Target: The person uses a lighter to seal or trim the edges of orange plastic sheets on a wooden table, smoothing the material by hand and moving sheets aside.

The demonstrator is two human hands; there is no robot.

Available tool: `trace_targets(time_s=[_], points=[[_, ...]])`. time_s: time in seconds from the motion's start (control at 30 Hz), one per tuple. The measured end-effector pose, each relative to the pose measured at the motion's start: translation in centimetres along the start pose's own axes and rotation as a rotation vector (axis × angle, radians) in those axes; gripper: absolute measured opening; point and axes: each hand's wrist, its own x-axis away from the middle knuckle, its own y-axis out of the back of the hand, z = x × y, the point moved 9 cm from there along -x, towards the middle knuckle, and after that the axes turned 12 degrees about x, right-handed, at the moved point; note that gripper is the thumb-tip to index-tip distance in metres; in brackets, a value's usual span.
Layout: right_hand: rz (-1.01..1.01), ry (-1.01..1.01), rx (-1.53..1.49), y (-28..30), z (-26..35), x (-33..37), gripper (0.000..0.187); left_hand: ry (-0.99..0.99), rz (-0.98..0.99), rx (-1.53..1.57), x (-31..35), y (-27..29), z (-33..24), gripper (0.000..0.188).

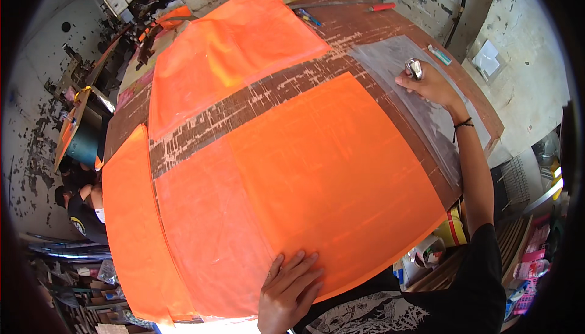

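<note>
My left hand [291, 291] lies with its fingers stretched out on the near edge of a large orange fabric sheet [341, 175]. The left part of this sheet looks paler, as though under a clear film. Over to the right, my right hand [434, 85] is closed round a shiny silver metal tool [414, 68], whose exact kind I cannot make out. That hand is above a clear, greyish plastic sheet [390, 60] along the table's right side. Another orange sheet [225, 54] lies farther back, somewhat wrinkled, and a narrower orange piece [137, 224] runs down the left.
The brown tabletop [207, 115] is scored with many cuts. A red-handled tool [382, 7], a blue pen-like item [311, 17] and a small white-and-teal item [439, 54] lie toward the back and right. Another person [88, 212] is at the far left, beside cluttered shelves.
</note>
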Motion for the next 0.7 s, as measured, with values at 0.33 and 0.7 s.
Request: trace_targets(time_s=[0.33,0.7], points=[[-0.163,0.327,0.485,0.7,7.7,-7.1,0.044,0.061,0.024,-0.022,0.1,-0.1,0.5,0.022],[0.165,0.1,0.035,-3.4,-0.2,-9.7,0.049,0.05,-0.012,0.028,0.3,0.4,0.4,0.021]])
